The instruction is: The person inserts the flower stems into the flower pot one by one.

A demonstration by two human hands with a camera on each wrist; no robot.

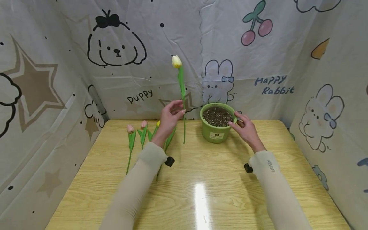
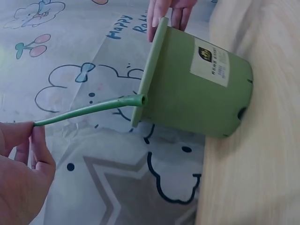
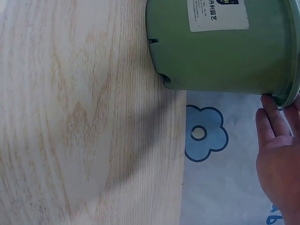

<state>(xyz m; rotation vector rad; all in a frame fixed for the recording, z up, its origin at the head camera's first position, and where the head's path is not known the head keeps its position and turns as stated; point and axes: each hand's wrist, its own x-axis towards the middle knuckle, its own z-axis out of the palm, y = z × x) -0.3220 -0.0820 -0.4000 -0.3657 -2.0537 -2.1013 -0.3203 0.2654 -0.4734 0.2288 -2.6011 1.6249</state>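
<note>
Printed cloth (image 1: 178,16) backs a wood-grain desk (image 1: 230,198); clock positions follow the head view. Left grip: the left hand (image 1: 170,116) pinches the stem of a pale tulip (image 1: 181,81), held upright with bloom toward 12 o'clock and lower end free. Right grip: the right hand (image 1: 245,129) holds the rim of the pot (image 1: 206,129) at 3 to 4 o'clock. Pot is upright near the desk's far edge, label (image 1: 216,135) facing 6 o'clock, soil (image 1: 215,115) inside. Tulip stands apart from the pot, at its 9 o'clock. Toward 8 o'clock from the left hand lie two pink tulips (image 1: 131,140) and a yellow bloom (image 1: 158,123), partly covered.
</note>
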